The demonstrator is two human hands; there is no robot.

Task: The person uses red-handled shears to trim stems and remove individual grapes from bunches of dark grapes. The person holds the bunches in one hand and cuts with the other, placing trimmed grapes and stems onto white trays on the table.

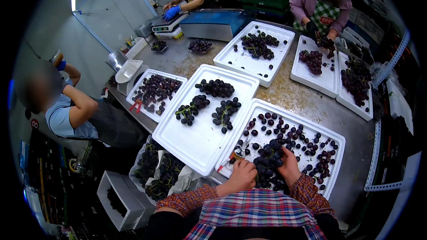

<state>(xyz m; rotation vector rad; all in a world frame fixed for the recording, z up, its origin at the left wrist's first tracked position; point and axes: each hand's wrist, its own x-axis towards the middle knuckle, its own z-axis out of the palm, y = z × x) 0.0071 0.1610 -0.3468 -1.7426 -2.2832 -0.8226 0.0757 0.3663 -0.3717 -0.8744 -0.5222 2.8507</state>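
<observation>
A dark bunch of grapes point(268, 156) is held over the near white foam tray point(339, 144), among many loose grapes. My right hand point(290, 166) grips the bunch from its right side, fingers curled around the grapes. Against its left side, my left hand point(242, 177) is closed with the fingers bent; what they pinch is hidden. Just beyond my left hand, small snips point(238, 153) with a red part lie at the tray's left rim.
A second foam tray point(187, 151) with three bunches adjoins on the left. Other trays of grapes point(255, 46) stand farther back. A lined crate of grapes point(162, 171) is below left. Co-workers stand at the left, the far side and the far right, beside a weighing scale point(169, 23).
</observation>
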